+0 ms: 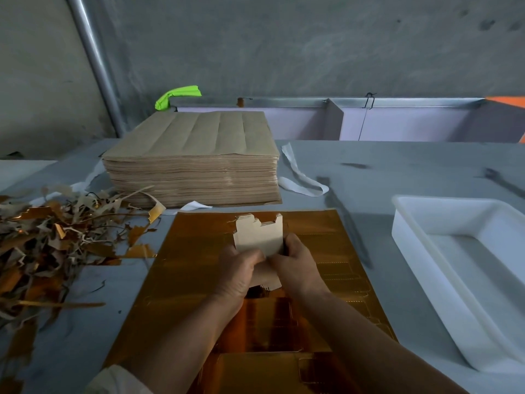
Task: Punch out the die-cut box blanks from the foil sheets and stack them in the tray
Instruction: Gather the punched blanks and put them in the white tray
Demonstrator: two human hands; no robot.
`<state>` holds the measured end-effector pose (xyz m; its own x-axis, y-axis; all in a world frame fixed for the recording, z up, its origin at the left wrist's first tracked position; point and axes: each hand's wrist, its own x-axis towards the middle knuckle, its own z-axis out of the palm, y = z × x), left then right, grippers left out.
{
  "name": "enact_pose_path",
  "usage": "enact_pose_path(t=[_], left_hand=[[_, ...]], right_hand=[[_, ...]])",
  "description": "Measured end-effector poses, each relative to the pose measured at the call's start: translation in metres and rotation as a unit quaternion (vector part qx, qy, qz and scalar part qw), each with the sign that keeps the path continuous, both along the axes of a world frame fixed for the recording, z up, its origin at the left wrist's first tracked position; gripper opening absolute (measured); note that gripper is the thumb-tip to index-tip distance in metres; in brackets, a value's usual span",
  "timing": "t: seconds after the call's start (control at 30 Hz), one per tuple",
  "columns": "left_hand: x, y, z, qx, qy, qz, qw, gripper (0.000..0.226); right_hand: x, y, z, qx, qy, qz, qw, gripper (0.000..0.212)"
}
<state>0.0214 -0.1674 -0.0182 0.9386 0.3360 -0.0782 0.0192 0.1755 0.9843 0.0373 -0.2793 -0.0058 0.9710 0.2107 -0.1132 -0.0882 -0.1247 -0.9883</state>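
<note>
A gold foil sheet [199, 265] lies flat on the grey table in front of me, its die-cut lines visible. Both hands hold a small bundle of punched box blanks [260, 234], brown backs up, above the sheet's middle. My left hand [238, 273] grips the bundle's lower left part. My right hand [298, 264] grips its right edge, thumb on top. A white plastic tray [420, 214] stands to the right with nothing visible inside.
A tall stack of brown-backed sheets [193, 155] stands behind the foil sheet. A heap of gold and brown offcuts [48, 240] covers the table's left side. White strapping strips [298, 174] lie beside the stack. Lilac bins [397, 123] line the back wall.
</note>
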Motion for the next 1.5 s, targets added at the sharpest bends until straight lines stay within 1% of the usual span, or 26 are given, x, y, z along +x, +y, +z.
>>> enact_pose_path(t=[0.1, 0.17, 0.23, 0.27, 0.3, 0.33, 0.4, 0.47, 0.5, 0.6, 0.73, 0.83, 1.03, 1.07, 1.13, 1.2, 1.27, 1.33, 1.37, 1.43, 1.5], left_hand=[[0.0, 0.003, 0.0, 0.021, 0.018, 0.008, 1.0, 0.029], [0.002, 0.006, 0.007, 0.038, 0.034, -0.012, 0.999, 0.029], [0.003, 0.008, 0.019, 0.045, 0.043, -0.049, 0.997, 0.049], [0.004, 0.01, 0.025, 0.042, 0.034, -0.067, 0.996, 0.055], [0.004, 0.011, 0.031, 0.037, 0.016, -0.085, 0.996, 0.053], [0.005, 0.013, 0.037, 0.025, -0.001, -0.098, 0.995, 0.05], [0.006, 0.018, 0.046, -0.046, -0.02, -0.116, 0.992, 0.051], [0.008, 0.024, 0.053, -0.124, -0.018, -0.146, 0.981, 0.052], [0.008, 0.027, 0.055, -0.148, -0.012, -0.16, 0.976, 0.053], [0.009, 0.034, 0.059, -0.164, -0.002, -0.183, 0.969, 0.051], [0.011, 0.035, 0.055, -0.132, 0.005, -0.183, 0.974, 0.04], [0.011, 0.036, 0.052, -0.125, 0.011, -0.168, 0.978, 0.037], [0.01, 0.036, 0.049, -0.116, 0.014, -0.129, 0.985, 0.04], [0.009, 0.035, 0.049, -0.118, 0.021, -0.127, 0.985, 0.042], [0.008, 0.032, 0.049, -0.121, 0.036, -0.122, 0.985, 0.045], [0.006, 0.027, 0.049, -0.111, 0.047, -0.096, 0.988, 0.039], [0.004, 0.021, 0.048, -0.081, 0.051, -0.068, 0.993, 0.03], [0.002, 0.015, 0.047, -0.009, 0.054, -0.069, 0.996, 0.02], [0.001, 0.013, 0.046, 0.034, 0.058, -0.078, 0.995, 0.019], [-0.001, 0.008, 0.044, 0.094, 0.065, -0.091, 0.989, 0.029], [-0.001, 0.004, 0.044, 0.133, 0.057, -0.086, 0.986, 0.038]], right_hand=[[0.003, -0.001, 0.001, -0.02, -0.007, 0.018, 1.0, 0.037], [0.007, -0.004, 0.006, -0.02, -0.004, 0.03, 0.999, 0.036], [0.012, -0.009, 0.013, 0.01, 0.017, 0.041, 0.999, 0.035], [0.014, -0.012, 0.016, 0.034, 0.033, 0.045, 0.998, 0.035], [0.016, -0.016, 0.018, 0.063, 0.052, 0.049, 0.995, 0.035], [0.017, -0.019, 0.02, 0.095, 0.074, 0.056, 0.991, 0.036], [0.018, -0.024, 0.022, 0.158, 0.12, 0.077, 0.977, 0.043], [0.017, -0.026, 0.02, 0.195, 0.149, 0.111, 0.963, 0.048], [0.017, -0.026, 0.018, 0.201, 0.157, 0.127, 0.958, 0.052], [0.013, -0.026, 0.016, 0.203, 0.167, 0.16, 0.951, 0.059], [0.012, -0.026, 0.014, 0.199, 0.164, 0.189, 0.948, 0.049], [0.012, -0.024, 0.011, 0.192, 0.172, 0.188, 0.948, 0.05], [0.013, -0.018, 0.007, 0.179, 0.189, 0.157, 0.953, 0.055], [0.013, -0.017, 0.007, 0.183, 0.192, 0.142, 0.954, 0.055], [0.015, -0.016, 0.007, 0.19, 0.196, 0.101, 0.957, 0.046], [0.016, -0.016, 0.008, 0.182, 0.192, 0.061, 0.963, 0.034], [0.016, -0.015, 0.011, 0.16, 0.176, 0.034, 0.971, 0.029], [0.016, -0.014, 0.012, 0.139, 0.16, 0.013, 0.977, 0.028], [0.016, -0.014, 0.012, 0.127, 0.154, 0.003, 0.98, 0.026], [0.016, -0.013, 0.012, 0.102, 0.143, -0.018, 0.984, 0.025], [0.015, -0.011, 0.011, 0.088, 0.136, -0.033, 0.986, 0.027]])
